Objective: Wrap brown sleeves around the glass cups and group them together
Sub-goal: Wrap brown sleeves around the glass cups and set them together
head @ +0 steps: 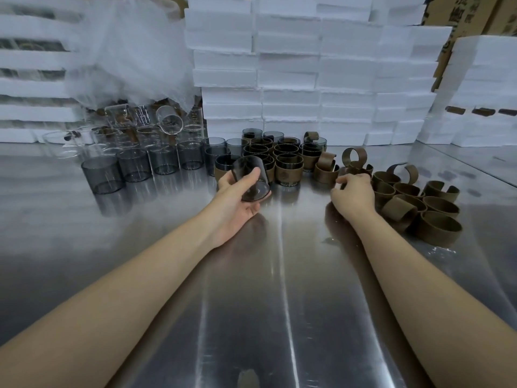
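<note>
Two hands are out over the steel table, and I read the step as fetching a sleeve for the next cup. My left hand grips a bare, smoky glass cup, fingers and thumb curled round its wall. The cup is tipped over, just above the surface and right in front of the group of sleeved cups. My right hand sits at the near edge of the loose brown sleeves, fingers curled down among them; whether they pinch one I cannot tell.

The held cup is so close to the front row that a careless swing would likely knock a finished cup, and glass on steel chips easily. Its wall is smooth and tilted, so a slack grip could let it slide out. The sleeves look like open, springy curls lying against one another; pulling one may drag its neighbours or scatter the pile. More bare grey cups wait to the left, so much of the work is ahead.
</note>
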The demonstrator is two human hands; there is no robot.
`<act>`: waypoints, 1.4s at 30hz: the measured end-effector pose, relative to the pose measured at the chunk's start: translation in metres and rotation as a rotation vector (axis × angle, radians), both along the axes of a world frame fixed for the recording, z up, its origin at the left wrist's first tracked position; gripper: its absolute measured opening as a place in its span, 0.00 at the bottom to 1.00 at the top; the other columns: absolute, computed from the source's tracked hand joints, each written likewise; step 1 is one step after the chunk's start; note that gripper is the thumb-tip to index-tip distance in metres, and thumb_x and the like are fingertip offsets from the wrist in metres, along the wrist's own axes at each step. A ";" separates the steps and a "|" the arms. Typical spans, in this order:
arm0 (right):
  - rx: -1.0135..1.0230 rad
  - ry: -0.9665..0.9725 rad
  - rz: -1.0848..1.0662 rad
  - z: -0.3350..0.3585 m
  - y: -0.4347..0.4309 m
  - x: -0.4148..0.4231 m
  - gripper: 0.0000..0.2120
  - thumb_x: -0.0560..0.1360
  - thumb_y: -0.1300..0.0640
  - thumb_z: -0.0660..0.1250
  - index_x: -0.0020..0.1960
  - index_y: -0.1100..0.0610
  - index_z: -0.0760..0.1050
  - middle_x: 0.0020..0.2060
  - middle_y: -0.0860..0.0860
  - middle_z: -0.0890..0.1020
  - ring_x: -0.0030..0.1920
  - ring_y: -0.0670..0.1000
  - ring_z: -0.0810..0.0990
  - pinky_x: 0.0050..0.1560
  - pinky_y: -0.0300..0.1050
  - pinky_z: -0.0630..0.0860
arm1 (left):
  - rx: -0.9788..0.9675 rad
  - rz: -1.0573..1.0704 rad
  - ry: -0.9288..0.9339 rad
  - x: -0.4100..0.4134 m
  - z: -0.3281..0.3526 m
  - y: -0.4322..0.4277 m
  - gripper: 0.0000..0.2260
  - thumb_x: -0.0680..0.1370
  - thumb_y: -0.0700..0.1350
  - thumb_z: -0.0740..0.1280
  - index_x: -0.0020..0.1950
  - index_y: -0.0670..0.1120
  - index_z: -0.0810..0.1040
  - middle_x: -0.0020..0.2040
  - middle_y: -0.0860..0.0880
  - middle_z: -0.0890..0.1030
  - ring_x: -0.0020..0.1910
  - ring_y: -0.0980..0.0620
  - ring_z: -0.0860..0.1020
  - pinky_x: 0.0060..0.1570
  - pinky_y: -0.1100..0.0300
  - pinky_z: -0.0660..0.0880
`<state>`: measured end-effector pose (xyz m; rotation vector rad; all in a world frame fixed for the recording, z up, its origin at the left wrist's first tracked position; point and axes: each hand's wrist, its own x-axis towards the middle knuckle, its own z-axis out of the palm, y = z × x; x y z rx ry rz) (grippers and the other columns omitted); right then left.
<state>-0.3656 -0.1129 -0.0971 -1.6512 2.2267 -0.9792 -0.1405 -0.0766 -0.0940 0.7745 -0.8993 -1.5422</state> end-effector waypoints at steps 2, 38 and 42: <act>-0.073 0.029 0.042 -0.001 0.001 0.002 0.14 0.76 0.65 0.64 0.61 0.59 0.77 0.62 0.58 0.74 0.51 0.59 0.79 0.55 0.52 0.76 | -0.015 0.002 -0.016 -0.002 -0.001 -0.001 0.26 0.79 0.51 0.66 0.74 0.57 0.58 0.60 0.47 0.77 0.50 0.45 0.83 0.33 0.64 0.72; -0.415 -0.107 0.402 0.036 0.044 0.073 0.07 0.71 0.64 0.68 0.36 0.60 0.71 0.42 0.56 0.83 0.40 0.53 0.78 0.44 0.42 0.73 | -0.196 0.023 -0.278 0.000 -0.002 0.001 0.14 0.82 0.43 0.61 0.66 0.49 0.78 0.58 0.45 0.83 0.49 0.39 0.84 0.51 0.44 0.81; -0.446 -0.052 0.414 0.033 0.046 0.074 0.09 0.71 0.63 0.67 0.36 0.57 0.68 0.29 0.51 0.76 0.33 0.52 0.72 0.34 0.38 0.67 | -0.327 -0.027 -0.393 0.001 -0.003 0.004 0.09 0.80 0.49 0.67 0.59 0.59 0.78 0.58 0.46 0.82 0.55 0.42 0.83 0.48 0.52 0.82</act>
